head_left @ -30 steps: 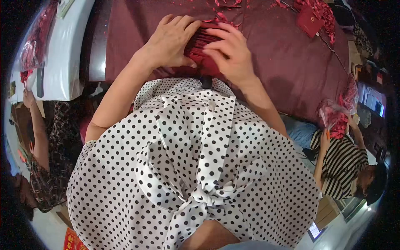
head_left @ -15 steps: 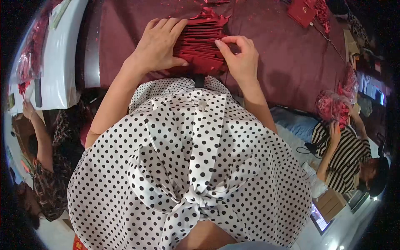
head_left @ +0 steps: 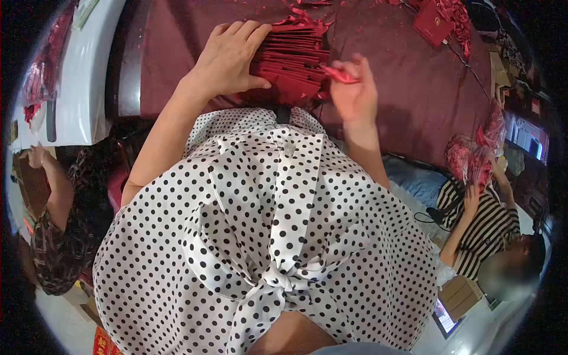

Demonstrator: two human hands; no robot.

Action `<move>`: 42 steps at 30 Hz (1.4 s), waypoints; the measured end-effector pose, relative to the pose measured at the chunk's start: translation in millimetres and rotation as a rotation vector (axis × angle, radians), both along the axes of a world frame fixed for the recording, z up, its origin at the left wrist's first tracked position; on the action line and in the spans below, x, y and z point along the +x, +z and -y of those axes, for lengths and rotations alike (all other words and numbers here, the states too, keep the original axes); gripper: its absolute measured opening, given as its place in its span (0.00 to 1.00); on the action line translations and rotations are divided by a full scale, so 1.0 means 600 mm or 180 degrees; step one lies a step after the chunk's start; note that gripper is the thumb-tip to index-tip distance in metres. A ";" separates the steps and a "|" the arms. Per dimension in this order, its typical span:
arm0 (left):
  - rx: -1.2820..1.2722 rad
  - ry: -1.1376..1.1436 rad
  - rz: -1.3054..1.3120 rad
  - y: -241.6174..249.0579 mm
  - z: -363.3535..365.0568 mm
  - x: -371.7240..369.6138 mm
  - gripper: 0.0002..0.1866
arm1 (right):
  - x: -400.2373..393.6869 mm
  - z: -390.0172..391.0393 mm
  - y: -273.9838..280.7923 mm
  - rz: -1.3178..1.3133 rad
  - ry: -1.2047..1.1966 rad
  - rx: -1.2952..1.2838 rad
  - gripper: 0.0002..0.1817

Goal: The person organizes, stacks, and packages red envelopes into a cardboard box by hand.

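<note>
A packed row of flat dark red gift bags [head_left: 294, 62] lies on the dark red cloth in front of me, their edges fanned toward the right. Shiny red ribbon ends stick out at the far side. My left hand [head_left: 229, 62] clasps the row's left side, thumb at the near end and fingers at the far end. Just off the right edge, my right hand [head_left: 356, 94] is blurred by motion. Between its fingers is a shiny red ribbon [head_left: 339, 75] that reaches back toward the bags.
A red bag with a gold mark [head_left: 433, 23] lies at the far right beside loose red ribbons [head_left: 461, 35]. To the left stands a white table [head_left: 92, 77]. A person in stripes [head_left: 482, 222] handles a clear bag of red items [head_left: 470, 157]; another person's arm [head_left: 56, 189] is at left.
My right hand has moved slightly right, away from the row's edge, and a red ribbon now shows in its fingers. My left hand stays on the row. The person at left has lowered a hand.
</note>
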State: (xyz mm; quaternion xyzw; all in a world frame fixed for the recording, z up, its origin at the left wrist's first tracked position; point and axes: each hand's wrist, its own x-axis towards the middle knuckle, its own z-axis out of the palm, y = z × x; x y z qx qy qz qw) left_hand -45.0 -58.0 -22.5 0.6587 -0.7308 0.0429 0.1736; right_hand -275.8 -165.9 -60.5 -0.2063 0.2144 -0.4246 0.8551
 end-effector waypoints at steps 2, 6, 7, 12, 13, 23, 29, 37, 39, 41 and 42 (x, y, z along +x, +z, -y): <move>0.0054 0.0011 -0.0001 0.005 -0.001 -0.004 0.47 | -0.052 0.057 -0.036 -0.0464 -0.0196 0.0241 0.07; 0.0178 -0.0010 -0.0058 0.007 -0.008 -0.006 0.48 | -0.042 0.085 -0.015 -0.2486 -0.0927 -0.1055 0.24; 0.0169 -0.0033 -0.0106 0.004 -0.010 -0.004 0.49 | -0.032 0.088 -0.004 -0.2526 -0.0890 -0.1688 0.30; -0.0092 0.0117 0.0420 0.009 -0.008 -0.013 0.49 | 0.097 0.040 -0.009 -0.1531 0.0588 -0.2694 0.48; -0.0201 0.0216 0.0612 0.011 -0.007 -0.016 0.48 | 0.110 0.027 -0.011 -0.1746 0.0901 -0.3428 0.49; 0.0400 0.0199 0.0029 0.004 -0.005 -0.020 0.42 | 0.084 0.027 0.087 -0.3327 0.1020 -0.6473 0.60; 0.0220 0.0135 -0.0289 0.030 -0.040 -0.007 0.50 | 0.100 0.025 0.106 -0.3581 0.1582 -0.6689 0.45; 0.0067 0.0099 -0.2353 -0.097 -0.143 0.086 0.67 | 0.068 0.041 0.102 -0.3505 0.2023 -0.6059 0.38; 0.0156 0.0015 -0.2791 -0.122 -0.120 0.049 0.71 | 0.070 0.043 0.110 -0.3467 0.2060 -0.6103 0.38; -0.0017 -0.0173 -0.3063 -0.141 -0.075 0.018 0.72 | 0.069 0.043 0.123 -0.3594 0.2051 -0.6046 0.38; -0.0141 -0.0330 -0.3441 -0.139 -0.048 0.005 0.69 | 0.068 0.045 0.124 -0.3631 0.2061 -0.6084 0.38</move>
